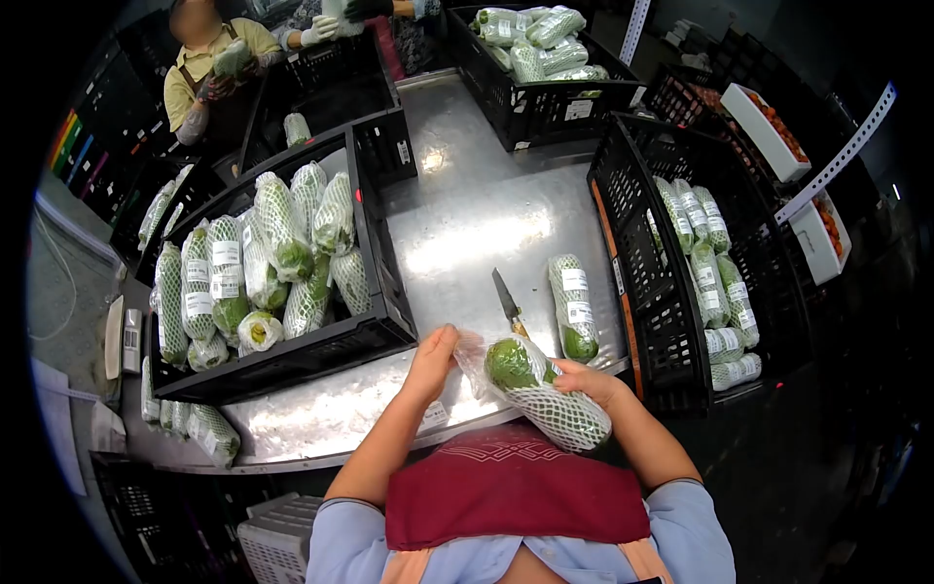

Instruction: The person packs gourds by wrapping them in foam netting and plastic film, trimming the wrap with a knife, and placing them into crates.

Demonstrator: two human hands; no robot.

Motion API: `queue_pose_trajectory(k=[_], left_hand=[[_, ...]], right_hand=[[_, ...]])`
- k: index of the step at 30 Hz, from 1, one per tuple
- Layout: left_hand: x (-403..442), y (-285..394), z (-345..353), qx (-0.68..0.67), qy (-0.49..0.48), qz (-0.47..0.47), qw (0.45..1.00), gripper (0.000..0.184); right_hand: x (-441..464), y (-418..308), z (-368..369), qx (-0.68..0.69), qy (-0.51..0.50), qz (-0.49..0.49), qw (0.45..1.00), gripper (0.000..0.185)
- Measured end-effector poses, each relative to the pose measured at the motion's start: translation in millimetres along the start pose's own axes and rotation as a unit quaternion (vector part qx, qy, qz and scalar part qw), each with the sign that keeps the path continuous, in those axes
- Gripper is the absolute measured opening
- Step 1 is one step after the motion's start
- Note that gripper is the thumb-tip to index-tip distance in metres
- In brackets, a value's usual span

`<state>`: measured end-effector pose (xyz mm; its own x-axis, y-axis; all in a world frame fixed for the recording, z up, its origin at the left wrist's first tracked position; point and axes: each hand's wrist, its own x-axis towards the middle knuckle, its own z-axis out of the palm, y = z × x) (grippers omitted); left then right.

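The metal table extended between two black crates. The right-side crate contained netted, labelled packages. The left-side crate contained a pile of netted vegetables, several with labels. A far crate held more wrapped produce. Beyond the left-side crate, a co-worker gripped a wrapped item.

The green vegetable, in white netting and clear film, was positioned above the table's near edge, in front of the apron, its green end exposed. The right hand was closed around its side. The left hand pinched the loose film at that end. A labelled package lay on the table, just beside the right-side crate. The knife lay beyond the green vegetable; its handle appeared partly hidden.
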<state>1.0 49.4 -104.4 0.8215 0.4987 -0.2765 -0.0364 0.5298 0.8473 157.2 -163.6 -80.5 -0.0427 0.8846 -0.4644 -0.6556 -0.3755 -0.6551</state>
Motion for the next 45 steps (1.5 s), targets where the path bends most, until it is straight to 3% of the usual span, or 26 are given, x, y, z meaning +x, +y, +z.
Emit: queue_pose_trajectory(k=[3, 7, 10, 14, 17, 19, 24, 27, 29, 30, 33, 34, 37, 38, 39, 41, 43, 44, 45], left_hand=[[3, -10, -14, -0.095, -0.084, -0.036, 0.991, 0.023], [3, -4, -10, 0.148, -0.017, 0.033, 0.988, 0.033], [-1, 11, -3, 0.327, -0.087, 0.215, 0.916, 0.047], [-19, 29, 21, 0.463, -0.199, 0.247, 0.827, 0.064], [-13, 14, 15, 0.458, -0.231, 0.089, 0.854, 0.057], [-13, 14, 16, 0.484, -0.193, 0.126, 0.844, 0.043], [-3, 35, 16, 0.601, -0.133, 0.259, 0.744, 0.021], [-4, 36, 21, 0.529, -0.125, 0.243, 0.803, 0.021], [-9, 40, 32, 0.310, -0.099, 0.073, 0.943, 0.022], [-10, 41, 35, 0.187, -0.083, -0.017, 0.979, 0.022], [7, 26, 17, -0.133, -0.163, -0.136, 0.968, 0.024], [7, 25, 18, -0.151, -0.153, -0.144, 0.966, 0.027], [0, 31, 28, -0.063, -0.131, -0.098, 0.984, 0.032], [-3, 32, 31, 0.084, -0.132, 0.015, 0.988, 0.031], [-8, 32, 33, 0.228, -0.129, 0.128, 0.957, 0.031], [-11, 32, 31, 0.429, -0.110, 0.246, 0.862, 0.028], [-11, 35, 25, 0.555, -0.087, 0.260, 0.785, 0.022], [-13, 36, 27, 0.519, -0.060, 0.257, 0.813, 0.013], [-11, 36, 25, 0.513, -0.046, 0.256, 0.818, 0.013]], right_hand=[[4, 4, -10, 0.005, -0.017, 0.008, 1.000, 0.069], [0, 1, -5, 0.088, -0.018, 0.015, 0.996, 0.073], [2, 3, -8, 0.152, -0.039, 0.007, 0.988, 0.074], [3, 4, -11, 0.165, -0.044, 0.020, 0.985, 0.066], [9, 13, -31, 0.193, -0.093, 0.057, 0.975, 0.061], [0, 6, -22, 0.258, -0.124, 0.114, 0.951, 0.060], [4, 16, -25, 0.304, -0.242, 0.091, 0.917, 0.065], [5, 16, -22, 0.322, -0.277, 0.088, 0.901, 0.063], [0, 13, -14, 0.376, -0.273, 0.069, 0.883, 0.063], [2, 15, -15, 0.396, -0.278, 0.064, 0.873, 0.063], [18, 19, -20, 0.455, -0.347, 0.072, 0.817, 0.067], [22, 18, -17, 0.473, -0.370, 0.085, 0.795, 0.067], [32, 20, -16, 0.502, -0.415, 0.093, 0.753, 0.070], [38, 18, -19, 0.494, -0.428, 0.106, 0.749, 0.070], [40, 17, -20, 0.486, -0.441, 0.119, 0.746, 0.071], [38, 17, -19, 0.459, -0.393, 0.100, 0.790, 0.068], [35, 13, -14, 0.432, -0.344, 0.089, 0.829, 0.065], [33, 19, -20, 0.338, -0.258, 0.043, 0.904, 0.055], [30, 14, -19, 0.303, -0.214, 0.069, 0.926, 0.051]])
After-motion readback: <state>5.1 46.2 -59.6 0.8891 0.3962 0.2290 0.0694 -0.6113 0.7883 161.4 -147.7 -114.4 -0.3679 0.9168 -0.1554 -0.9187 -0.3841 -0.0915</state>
